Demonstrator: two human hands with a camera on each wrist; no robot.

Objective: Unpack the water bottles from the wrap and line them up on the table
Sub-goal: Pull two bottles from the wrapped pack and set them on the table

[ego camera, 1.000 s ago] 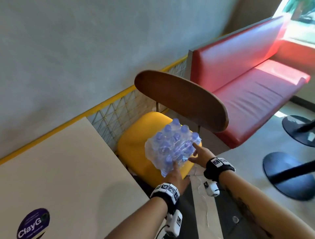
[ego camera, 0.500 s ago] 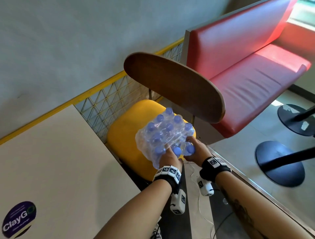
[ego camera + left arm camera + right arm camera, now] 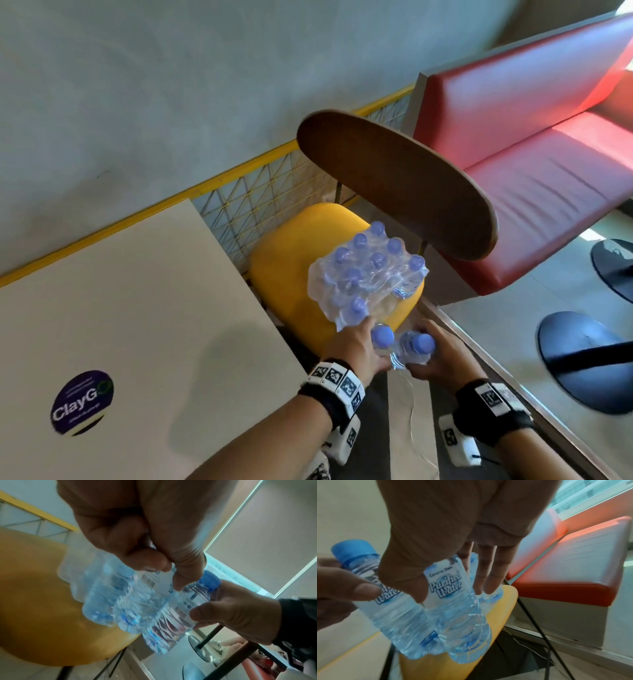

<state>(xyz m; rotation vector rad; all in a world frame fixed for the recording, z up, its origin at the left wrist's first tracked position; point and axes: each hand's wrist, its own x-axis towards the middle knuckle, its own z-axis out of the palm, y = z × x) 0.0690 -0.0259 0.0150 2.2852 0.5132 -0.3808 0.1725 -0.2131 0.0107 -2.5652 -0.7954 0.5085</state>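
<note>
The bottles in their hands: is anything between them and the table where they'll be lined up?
Nothing visible blocks the way. Each hand, left and right, holds a bottle just off the yellow chair, and the table lies to the left, apart from it.

Daylight from the right glares on the red bench (image 3: 534,144) (wrist views motion-blurred, edges bowed).
</note>
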